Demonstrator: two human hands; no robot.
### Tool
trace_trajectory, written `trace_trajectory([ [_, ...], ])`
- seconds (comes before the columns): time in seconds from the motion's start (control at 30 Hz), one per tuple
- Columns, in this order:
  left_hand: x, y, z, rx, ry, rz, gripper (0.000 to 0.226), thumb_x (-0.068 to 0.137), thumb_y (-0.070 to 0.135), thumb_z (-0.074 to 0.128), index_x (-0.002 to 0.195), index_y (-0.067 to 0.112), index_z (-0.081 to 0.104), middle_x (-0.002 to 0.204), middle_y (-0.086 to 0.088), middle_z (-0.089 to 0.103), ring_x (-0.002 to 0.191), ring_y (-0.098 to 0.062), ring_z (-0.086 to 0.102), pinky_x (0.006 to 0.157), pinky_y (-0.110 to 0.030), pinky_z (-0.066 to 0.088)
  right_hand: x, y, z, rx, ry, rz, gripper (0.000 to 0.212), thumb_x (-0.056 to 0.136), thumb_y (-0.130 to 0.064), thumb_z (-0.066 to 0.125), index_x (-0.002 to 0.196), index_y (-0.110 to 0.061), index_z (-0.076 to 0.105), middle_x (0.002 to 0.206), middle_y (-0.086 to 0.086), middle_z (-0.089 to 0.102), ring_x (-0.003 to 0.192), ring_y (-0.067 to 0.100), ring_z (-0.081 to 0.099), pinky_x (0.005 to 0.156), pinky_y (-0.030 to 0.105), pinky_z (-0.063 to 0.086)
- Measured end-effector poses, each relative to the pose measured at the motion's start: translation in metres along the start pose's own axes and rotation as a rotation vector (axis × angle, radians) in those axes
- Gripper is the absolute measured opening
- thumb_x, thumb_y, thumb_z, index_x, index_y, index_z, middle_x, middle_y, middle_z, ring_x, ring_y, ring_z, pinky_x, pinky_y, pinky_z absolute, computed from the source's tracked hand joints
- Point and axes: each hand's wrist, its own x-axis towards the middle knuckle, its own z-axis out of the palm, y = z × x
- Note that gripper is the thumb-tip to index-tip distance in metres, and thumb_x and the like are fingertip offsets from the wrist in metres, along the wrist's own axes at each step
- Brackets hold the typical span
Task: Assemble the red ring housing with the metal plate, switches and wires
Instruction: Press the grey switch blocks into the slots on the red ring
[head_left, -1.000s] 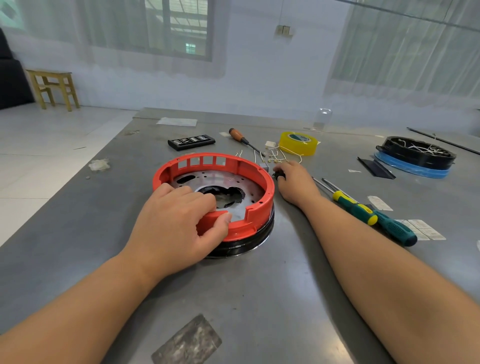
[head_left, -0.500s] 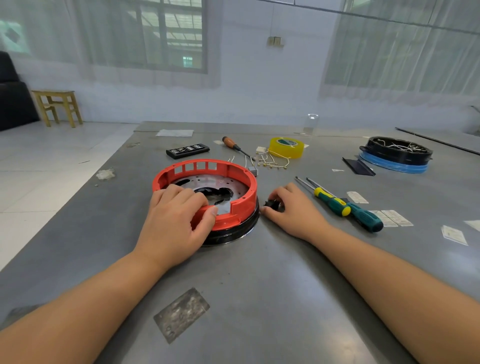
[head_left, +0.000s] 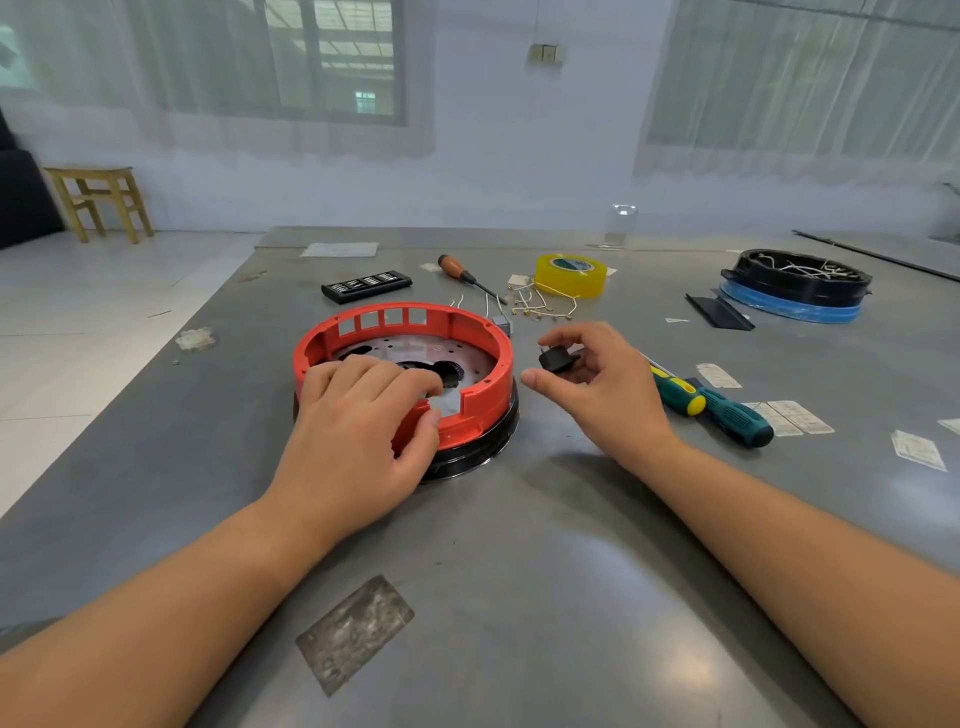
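Right hand (head_left: 602, 384) grip pinches black switch (head_left: 557, 358) beside red ring housing (head_left: 467, 410); left hand (head_left: 358, 431) clasps rim.

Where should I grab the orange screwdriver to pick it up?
Grab the orange screwdriver by its fat handle, coming down from above. It lies flat on the table, and the handle is thicker and easier for fingers than the thin dark shaft, with bare table on both sides.

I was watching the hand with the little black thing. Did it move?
Yes. The right hand lifted the small black part off the table, beside the red ring housing.
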Motion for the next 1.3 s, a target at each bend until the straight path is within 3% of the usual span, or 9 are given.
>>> trace_trajectory([
  [0.2,0.002,0.002,0.001,0.022,0.050,0.093,0.043,0.094,0.039,0.060,0.133,0.021,0.058,0.119,0.000,0.069,0.118,-0.029,0.060,0.102,-0.044,0.038,-0.011,-0.042,0.022,0.041,0.050,-0.273,0.029,0.082,-0.045,0.080,0.102,-0.026,0.071,0.096,-0.013,0.065,0.086,0.004,0.060,0.074,0.010,0.042],
  [0.4,0.002,0.002,0.001,0.017,0.117,0.183,0.046,0.096,0.031,0.062,0.139,0.019,0.051,0.121,-0.004,0.070,0.119,-0.026,0.059,0.100,-0.043,0.040,-0.005,-0.059,0.057,0.035,-0.006,-0.350,0.024,0.084,-0.041,0.073,0.092,-0.018,0.069,0.088,-0.013,0.063,0.085,0.008,0.058,0.077,0.030,0.050],
  [0.57,0.003,-0.012,0.001,-0.009,0.153,0.156,0.038,0.099,0.031,0.056,0.136,0.023,0.052,0.117,-0.001,0.072,0.115,-0.022,0.058,0.098,-0.041,0.039,0.011,-0.065,0.067,0.052,-0.029,-0.393,0.024,0.080,-0.039,0.073,0.088,-0.016,0.071,0.084,-0.012,0.066,0.080,-0.002,0.053,0.078,0.017,0.042],
  [0.63,0.003,-0.014,0.002,-0.023,0.163,0.141,0.035,0.098,0.030,0.057,0.132,0.024,0.055,0.114,0.001,0.072,0.112,-0.020,0.059,0.098,-0.038,0.038,0.013,-0.065,0.068,0.043,-0.057,-0.422,0.024,0.082,-0.040,0.073,0.090,-0.017,0.072,0.086,-0.018,0.063,0.082,-0.003,0.053,0.080,0.021,0.044],
  [0.73,0.003,-0.014,0.003,-0.039,0.163,0.095,0.029,0.099,0.032,0.057,0.127,0.026,0.061,0.109,0.006,0.072,0.107,-0.016,0.061,0.099,-0.033,0.035,0.007,-0.058,0.067,0.030,-0.077,-0.452,0.025,0.092,-0.037,0.067,0.103,-0.016,0.073,0.093,-0.009,0.069,0.088,0.008,0.060,0.083,0.036,0.048],
  [0.83,0.004,-0.014,0.004,-0.087,0.163,-0.002,0.030,0.101,0.040,0.056,0.127,0.028,0.063,0.110,0.013,0.072,0.106,-0.009,0.063,0.104,-0.028,0.029,-0.002,-0.053,0.064,0.015,-0.112,-0.495,0.030,0.104,-0.033,0.053,0.126,-0.017,0.066,0.115,-0.007,0.070,0.109,0.007,0.061,0.096,0.034,0.046],
  [0.93,0.004,-0.012,0.004,-0.105,0.201,-0.061,0.031,0.099,0.044,0.058,0.126,0.031,0.061,0.107,0.021,0.066,0.102,-0.003,0.060,0.103,-0.030,0.030,-0.007,-0.053,0.060,0.035,-0.103,-0.459,0.034,0.106,-0.030,0.050,0.137,-0.021,0.058,0.128,-0.011,0.065,0.120,0.002,0.056,0.103,0.028,0.043],
  [1.17,0.004,-0.009,-0.003,-0.112,0.197,-0.097,0.033,0.095,0.048,0.060,0.124,0.031,0.062,0.103,0.022,0.064,0.099,0.004,0.054,0.100,-0.031,0.031,-0.011,-0.056,0.061,0.025,-0.046,-0.390,0.026,0.101,-0.031,0.055,0.122,-0.023,0.068,0.115,-0.021,0.066,0.113,-0.022,0.045,0.098,0.023,0.044],
  [1.3,0.002,-0.008,-0.005,-0.171,0.209,-0.114,0.037,0.091,0.052,0.064,0.117,0.027,0.069,0.102,0.023,0.063,0.113,0.031,0.035,0.096,-0.032,0.036,-0.012,-0.059,0.061,0.083,-0.075,-0.288,0.024,0.099,-0.037,0.056,0.114,-0.028,0.071,0.105,-0.031,0.064,0.111,-0.006,0.055,0.094,0.030,0.049],
])
